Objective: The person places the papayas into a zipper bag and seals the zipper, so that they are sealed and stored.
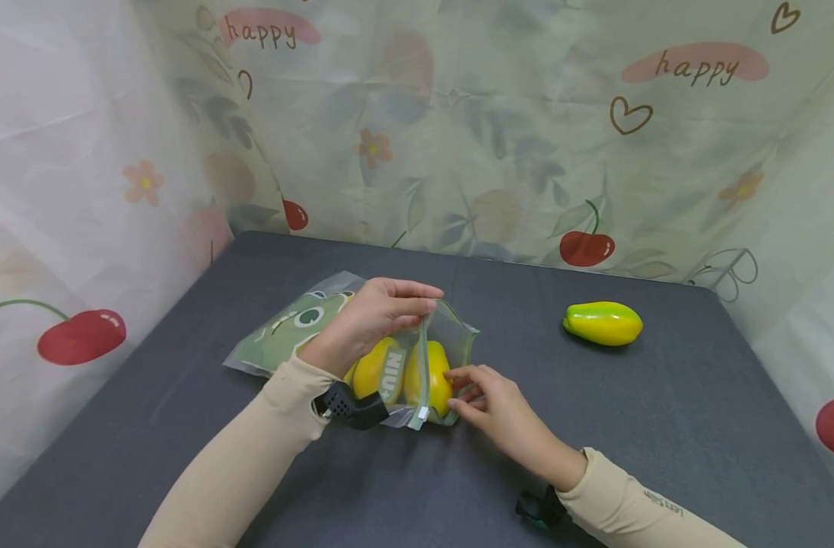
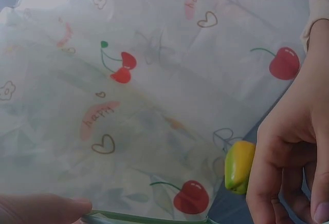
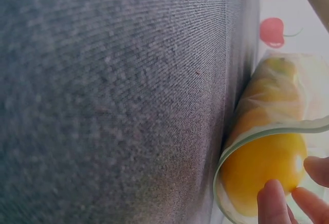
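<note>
A clear slider-zip bag (image 1: pixel 458 327) with a green cartoon face lies on its side, its mouth facing right. My left hand (image 1: pixel 383 312) pinches the top edge of that mouth between thumb and fingers. Inside the bag, a yellow fruit (image 1: pixel 439 373) sits at the opening, with more yellow fruit (image 1: pixel 370 369) behind it. My right hand (image 1: pixel 502 407) is at the mouth, its loosely bent fingertips against the near yellow fruit. In the right wrist view the fingers (image 3: pixel 272 203) lie over the fruit's end, not wrapped round it.
A green and yellow papaya (image 1: pixel 603 323) lies on the dark grey table (image 1: pixel 663 411) to the right, apart from both hands. Printed curtains (image 1: pixel 444 152) stand round the back and sides. A thin cable loop (image 1: pixel 732 270) hangs at the back right corner.
</note>
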